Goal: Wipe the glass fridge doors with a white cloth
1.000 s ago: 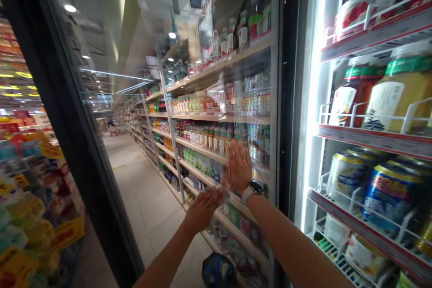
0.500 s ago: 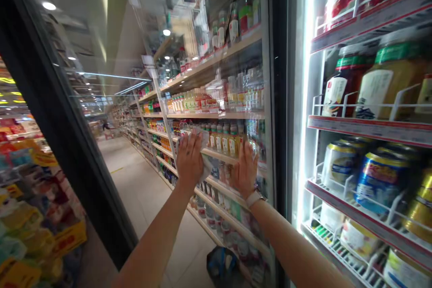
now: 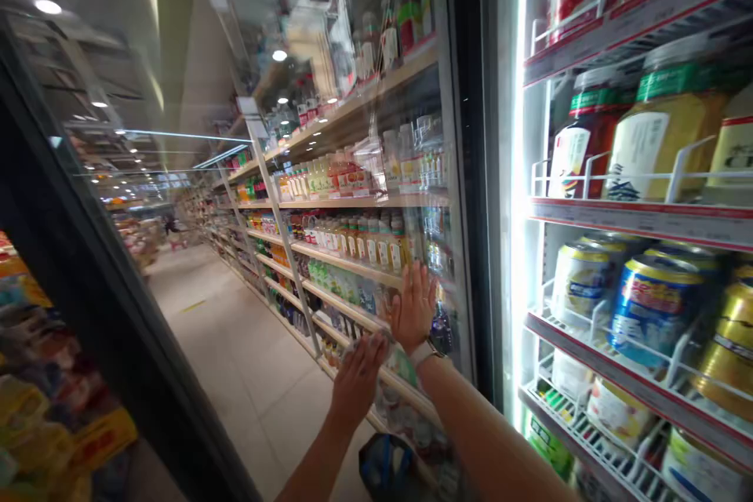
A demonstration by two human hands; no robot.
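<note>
I stand at an open glass fridge door [image 3: 329, 94] swung out to my left. My right hand [image 3: 412, 307] lies flat on the glass with fingers spread, a watch on its wrist. My left hand [image 3: 357, 378] presses a pale cloth [image 3: 391, 357] against the glass just below and left of the right hand, fingers stretched over it. Through the glass I see an aisle of shelves with bottled drinks [image 3: 353, 239].
The lit fridge interior on the right holds large jars [image 3: 664, 133] above and cans [image 3: 652, 302] on wire-fronted shelves. The door's black frame [image 3: 100, 314] runs diagonally at left. A dark bag [image 3: 382, 467] lies on the tiled floor below the door.
My left hand with the cloth went up the glass to about shelf height, then came back down to below the right hand. The right hand stayed flat on the glass.
</note>
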